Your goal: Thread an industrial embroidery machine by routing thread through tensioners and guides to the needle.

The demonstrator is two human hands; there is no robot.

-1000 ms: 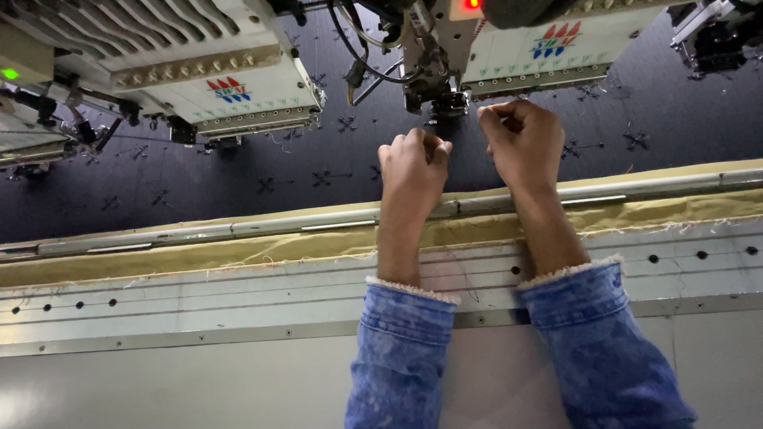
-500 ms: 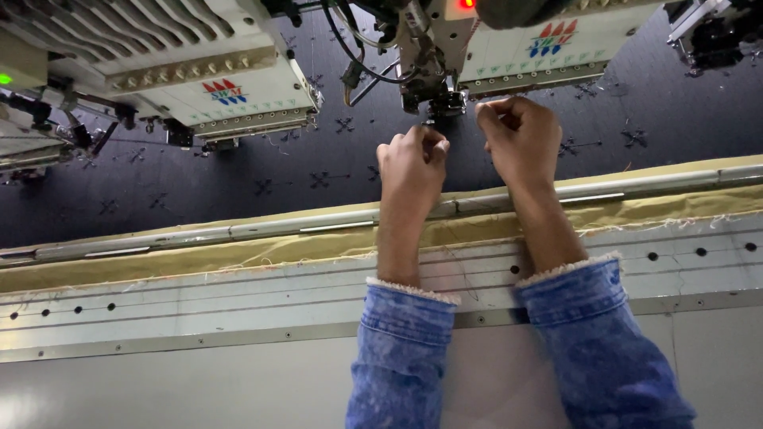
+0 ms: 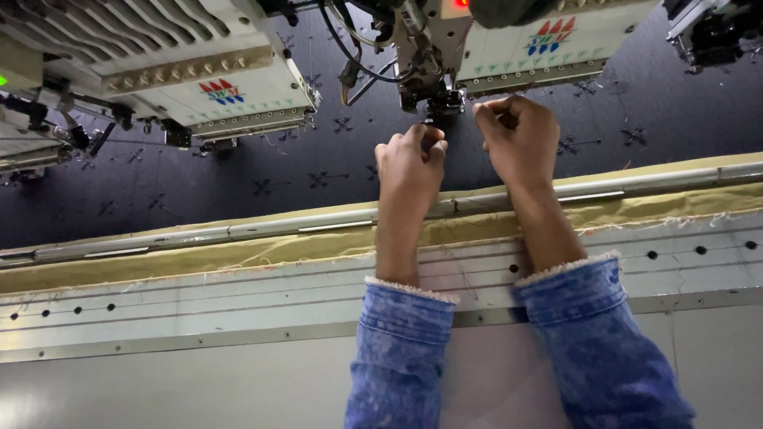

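Hands first: your left hand (image 3: 411,163) and right hand (image 3: 520,137) are both raised under the needle (image 3: 439,111) of the middle head (image 3: 509,36), close together but not touching. Your left fingers (image 3: 433,141) are curled in with the tips pinched just below the needle; your right fingers (image 3: 497,110) are folded into a loose fist beside it, thumb pressed to the forefinger. Whatever they pinch is too fine to see, so you cannot tell if a thread sits between them. Your wrists cross a metal rail (image 3: 318,224) and a yellow strip (image 3: 238,256) that run side to side along the near edge of the dark cloth (image 3: 238,171). That cloth is stretched flat beneath the heads and carries small stitched crosses (image 3: 326,179) in rows. A second head (image 3: 199,75) hangs to the left, well apart from your hands. Your blue denim cuffs (image 3: 409,306) lie over the pale counter (image 3: 159,381).
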